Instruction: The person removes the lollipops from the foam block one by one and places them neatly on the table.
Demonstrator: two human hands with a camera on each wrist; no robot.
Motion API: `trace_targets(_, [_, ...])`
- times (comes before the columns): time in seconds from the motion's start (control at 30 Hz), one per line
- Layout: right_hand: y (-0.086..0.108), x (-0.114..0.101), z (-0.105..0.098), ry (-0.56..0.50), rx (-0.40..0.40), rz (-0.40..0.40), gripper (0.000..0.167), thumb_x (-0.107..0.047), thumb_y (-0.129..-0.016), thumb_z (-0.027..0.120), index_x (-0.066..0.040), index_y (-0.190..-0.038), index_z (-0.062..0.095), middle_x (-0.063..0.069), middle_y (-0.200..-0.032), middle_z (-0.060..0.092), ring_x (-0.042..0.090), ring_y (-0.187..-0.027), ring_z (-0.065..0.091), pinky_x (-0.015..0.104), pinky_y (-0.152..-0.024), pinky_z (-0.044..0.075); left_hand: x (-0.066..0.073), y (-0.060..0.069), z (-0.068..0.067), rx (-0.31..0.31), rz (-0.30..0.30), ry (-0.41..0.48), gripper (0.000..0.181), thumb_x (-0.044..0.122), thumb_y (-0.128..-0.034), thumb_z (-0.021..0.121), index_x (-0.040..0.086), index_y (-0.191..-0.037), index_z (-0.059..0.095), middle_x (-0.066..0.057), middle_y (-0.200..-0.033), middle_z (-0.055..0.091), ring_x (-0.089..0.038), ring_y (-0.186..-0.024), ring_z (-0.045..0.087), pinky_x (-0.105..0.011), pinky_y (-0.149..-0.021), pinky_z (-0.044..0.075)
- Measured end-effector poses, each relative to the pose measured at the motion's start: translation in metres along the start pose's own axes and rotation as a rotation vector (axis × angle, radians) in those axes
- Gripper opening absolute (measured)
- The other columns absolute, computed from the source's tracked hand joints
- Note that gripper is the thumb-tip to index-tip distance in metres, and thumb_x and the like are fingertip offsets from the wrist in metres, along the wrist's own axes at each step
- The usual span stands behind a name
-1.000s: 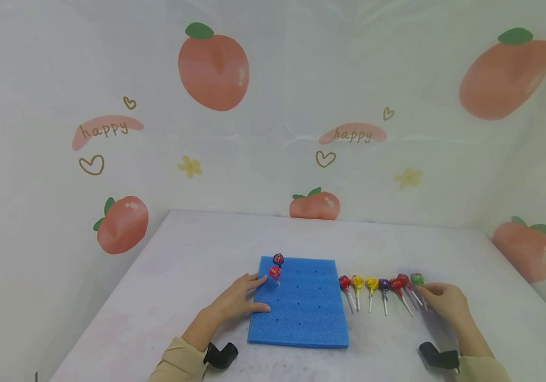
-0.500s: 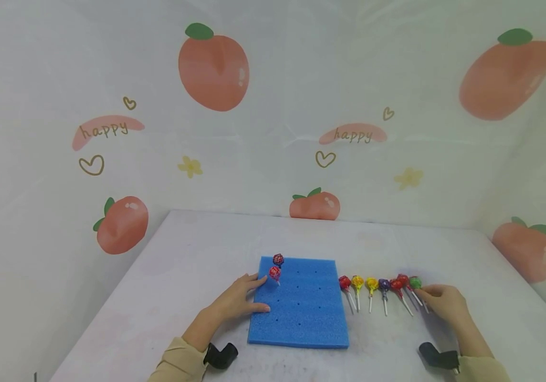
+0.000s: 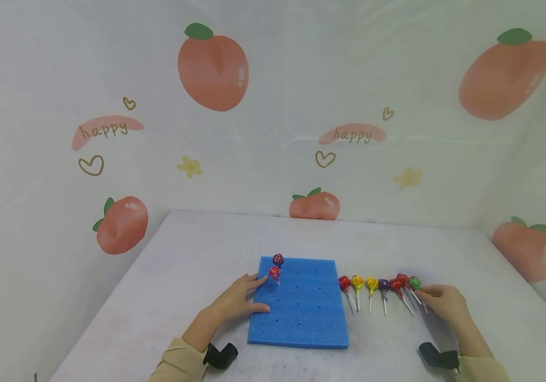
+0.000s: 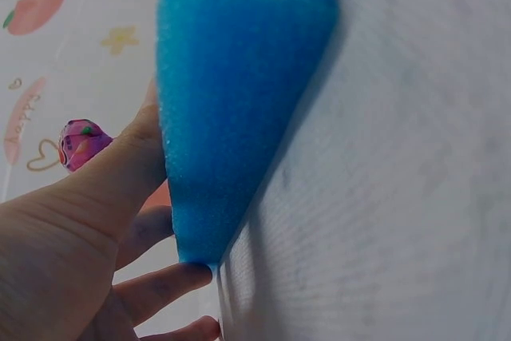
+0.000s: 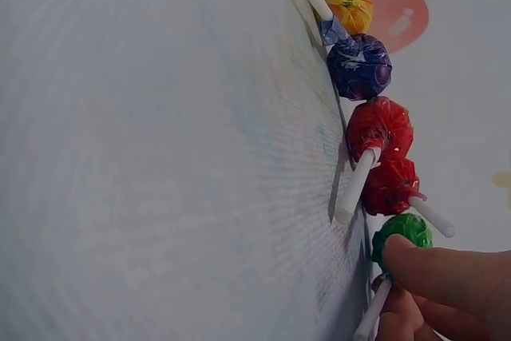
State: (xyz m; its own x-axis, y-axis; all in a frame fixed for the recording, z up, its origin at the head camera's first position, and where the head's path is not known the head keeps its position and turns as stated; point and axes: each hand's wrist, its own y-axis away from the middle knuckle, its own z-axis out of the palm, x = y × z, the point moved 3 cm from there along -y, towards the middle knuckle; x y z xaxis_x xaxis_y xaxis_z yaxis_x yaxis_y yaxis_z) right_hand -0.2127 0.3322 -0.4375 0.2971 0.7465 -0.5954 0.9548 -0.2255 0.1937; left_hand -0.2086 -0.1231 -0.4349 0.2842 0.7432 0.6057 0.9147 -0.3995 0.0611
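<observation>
My left hand (image 3: 235,300) rests at the left edge of a blue foam board (image 3: 311,331), thumb and fingers spread along it. Two lollipops stand in the board's far left corner: a dark red one (image 3: 278,259) and a pinkish-red one (image 3: 274,272) close to my left fingertips. On the table to the right, my right hand (image 3: 445,303) pinches a green lollipop (image 5: 407,231). Its thumb lies against the wrapped head in the right wrist view, with curled fingers beneath by the stick. Beside it lie two red lollipops (image 5: 380,127), partly overlapping.
Along the board's right side runs a row of lollipops: a red one (image 3: 344,282), two yellow ones (image 3: 371,284) and a purple one (image 3: 384,285). Small holes dot the foam. A white cloth backdrop with peach prints (image 3: 314,206) rises behind the table.
The green lollipop has shifted slightly left, closer to the red ones, at my right fingertips. My left hand and the foam board have stayed put.
</observation>
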Motion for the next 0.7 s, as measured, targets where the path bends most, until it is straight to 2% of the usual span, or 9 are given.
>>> trace_targets(0.23, [0.0, 0.002, 0.0, -0.024, 0.001, 0.02, 0.052, -0.03, -0.086, 0.064, 0.014, -0.112, 0.056, 0.029, -0.098, 0.064, 0.021, -0.075, 0.061, 0.028, -0.059, 0.049, 0.001, 0.001, 0.0, -0.001, -0.007, 0.002, 0.074, 0.042, -0.0787, 0.071, 0.01, -0.14, 0.044, -0.021, -0.146, 0.038, -0.046, -0.138, 0.025, -0.062, -0.109, 0.026])
trace_targets(0.5, [0.002, 0.001, -0.006, -0.062, 0.0, 0.021, 0.059, -0.038, -0.087, 0.063, 0.011, -0.119, 0.054, 0.03, -0.107, 0.061, 0.019, -0.077, 0.063, 0.03, -0.061, 0.05, 0.003, 0.002, -0.001, -0.003, -0.013, 0.013, 0.075, 0.042, -0.0783, 0.072, 0.01, -0.14, 0.044, -0.021, -0.146, 0.038, -0.045, -0.139, 0.025, -0.062, -0.109, 0.026])
trace_targets(0.7, [0.01, -0.015, -0.012, -0.031, 0.056, -0.011, 0.052, -0.034, -0.089, 0.059, 0.008, -0.118, 0.055, 0.032, -0.113, 0.057, 0.035, -0.091, 0.059, 0.04, -0.068, 0.049, 0.002, 0.001, -0.001, -0.003, -0.013, 0.007, 0.075, 0.042, -0.0781, 0.072, 0.01, -0.14, 0.044, -0.021, -0.146, 0.038, -0.046, -0.138, 0.025, -0.062, -0.109, 0.026])
